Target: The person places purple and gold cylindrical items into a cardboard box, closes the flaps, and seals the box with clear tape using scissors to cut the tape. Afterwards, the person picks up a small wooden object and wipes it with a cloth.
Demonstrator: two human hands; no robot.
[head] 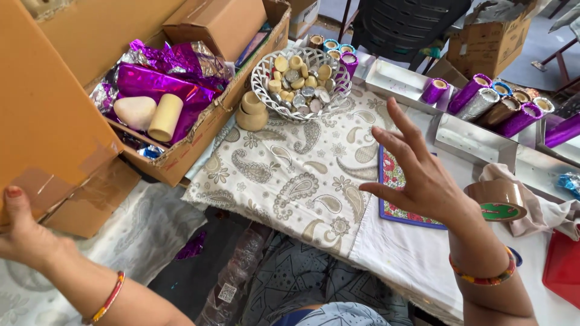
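My left hand (24, 232) grips the lower edge of a large brown cardboard box flap (54, 108) at the left. Over the paisley cloth (290, 175) my right hand (417, 172) hovers with fingers spread, holding nothing. It is just above a small red-and-blue patterned mat (393, 202). A roll of brown tape (498, 199) lies right beside that wrist.
An open carton (199, 130) holds purple foil and pale wooden cylinders. A white wire basket (301, 75) of small discs stands behind the cloth. Foil-wrapped tubes (501, 105) and metal trays (471, 142) sit at the right, a red object (562, 265) at the right edge.
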